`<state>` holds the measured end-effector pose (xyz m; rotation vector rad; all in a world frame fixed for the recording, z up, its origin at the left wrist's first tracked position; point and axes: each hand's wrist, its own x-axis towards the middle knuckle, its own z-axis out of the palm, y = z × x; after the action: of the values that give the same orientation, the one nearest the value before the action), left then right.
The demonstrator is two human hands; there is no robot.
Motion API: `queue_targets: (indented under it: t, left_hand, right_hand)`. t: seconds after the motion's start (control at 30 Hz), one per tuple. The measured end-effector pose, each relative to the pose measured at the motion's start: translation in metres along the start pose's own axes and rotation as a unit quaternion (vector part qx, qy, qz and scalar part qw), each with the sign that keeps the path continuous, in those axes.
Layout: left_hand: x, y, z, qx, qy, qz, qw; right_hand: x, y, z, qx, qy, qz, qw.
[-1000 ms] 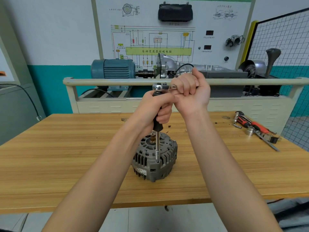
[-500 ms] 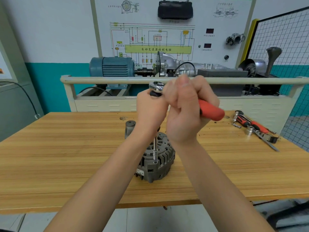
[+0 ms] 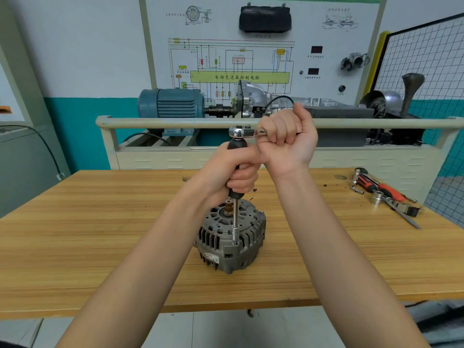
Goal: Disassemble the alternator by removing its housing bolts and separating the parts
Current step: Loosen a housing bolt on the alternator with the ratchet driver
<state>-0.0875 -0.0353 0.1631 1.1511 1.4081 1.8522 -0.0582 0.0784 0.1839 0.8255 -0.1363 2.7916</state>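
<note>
The grip is 2-handed on 1 tool: the left hand (image 3: pixel 233 172) wraps its fingers round the black handle of the upright extension driver (image 3: pixel 235 217), and the right hand (image 3: pixel 288 139) is clenched round the handle of the ratchet (image 3: pixel 238 132) seated on the driver's top. The driver's lower end sits on a housing bolt (image 3: pixel 235 243) at the near rim of the alternator (image 3: pixel 229 237), which stands with its shaft end up near the middle of the wooden counter (image 3: pixel 75 247), unsupported by either hand.

As a judgement, the task is at an early stage. The housing halves look fully joined, with no gap visible between them, and no loose bolts can be made out on the counter. Another bolt head (image 3: pixel 262 212) shows at the far right rim. What is left appears to be backing out this bolt, then the others, then splitting the housing. Spare tools (image 3: pixel 384 194) lie well apart at the right edge.
</note>
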Motion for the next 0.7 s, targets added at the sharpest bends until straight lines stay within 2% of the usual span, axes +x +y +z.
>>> queue_targets:
  t: [0.1, 0.2, 0.27, 0.37, 0.4, 0.43, 0.5, 0.57, 0.7]
  left_hand:
    - [0.002, -0.003, 0.006, 0.032, 0.080, 0.022, 0.996]
    - [0.005, -0.005, 0.010, 0.050, 0.191, 0.049, 0.979]
    - [0.008, -0.012, 0.016, 0.067, 0.250, 0.070, 0.963]
    - [0.009, -0.018, 0.031, 0.068, 0.290, 0.113, 0.948]
    - [0.009, -0.018, 0.034, 0.054, 0.273, 0.130, 0.952]
    - [0.008, -0.018, 0.035, 0.041, 0.255, 0.147, 0.955]
    - [0.003, -0.013, 0.028, 0.092, 0.273, 0.145, 0.946]
    - [-0.001, -0.011, 0.017, 0.122, 0.282, 0.119, 0.944]
    - [-0.005, -0.006, 0.003, 0.077, 0.182, 0.078, 0.977]
  right_hand:
    - [-0.010, -0.001, 0.006, -0.057, -0.018, -0.041, 0.997]
    - [-0.024, 0.011, 0.015, -0.225, -0.075, -0.137, 0.962]
    - [-0.034, 0.030, 0.017, -0.343, -0.131, -0.249, 0.896]
    - [-0.047, 0.053, 0.014, -0.490, -0.196, -0.398, 0.750]
    - [-0.050, 0.058, 0.013, -0.514, -0.210, -0.412, 0.723]
    - [-0.051, 0.059, 0.012, -0.521, -0.212, -0.412, 0.717]
    - [-0.048, 0.057, 0.015, -0.498, -0.195, -0.386, 0.751]
    - [-0.042, 0.049, 0.018, -0.444, -0.178, -0.341, 0.809]
    - [-0.026, 0.023, 0.021, -0.281, -0.123, -0.172, 0.936]
